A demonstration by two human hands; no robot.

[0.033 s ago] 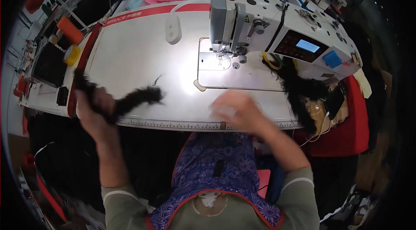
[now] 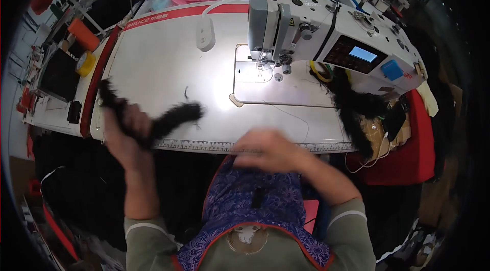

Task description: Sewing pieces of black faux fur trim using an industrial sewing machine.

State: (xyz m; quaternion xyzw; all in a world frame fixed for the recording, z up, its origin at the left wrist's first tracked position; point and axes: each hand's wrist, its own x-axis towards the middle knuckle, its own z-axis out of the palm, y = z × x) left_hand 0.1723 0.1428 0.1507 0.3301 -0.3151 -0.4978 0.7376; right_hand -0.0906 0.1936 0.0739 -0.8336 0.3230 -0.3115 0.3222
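My left hand [image 2: 128, 127] is closed round a strip of black furry material [image 2: 176, 119] at the left front of the sewing table. One end of the strip sticks up above the hand; the other reaches right over the white tabletop. My right hand [image 2: 265, 149], somewhat blurred, hovers over the table's front edge with its fingers apart and nothing visible in them. Beyond it stands a white sewing machine [image 2: 301, 26] with its needle area lit. A thin dark thread [image 2: 296, 116] curves across the tabletop between the machine and my right hand.
More black furry strips [image 2: 352, 110] hang by the machine's right side, next to yellow-handled scissors [image 2: 320, 72]. A white oblong controller [image 2: 205, 35] lies on the table [image 2: 153, 67]. Yellow tape [image 2: 85, 64] sits at the left. A ruler strip [image 2: 204, 146] runs along the front edge.
My left hand has shifted right and slightly toward me with the furry strip. My right hand has come nearer to me and a little left, off the tabletop to its front edge.
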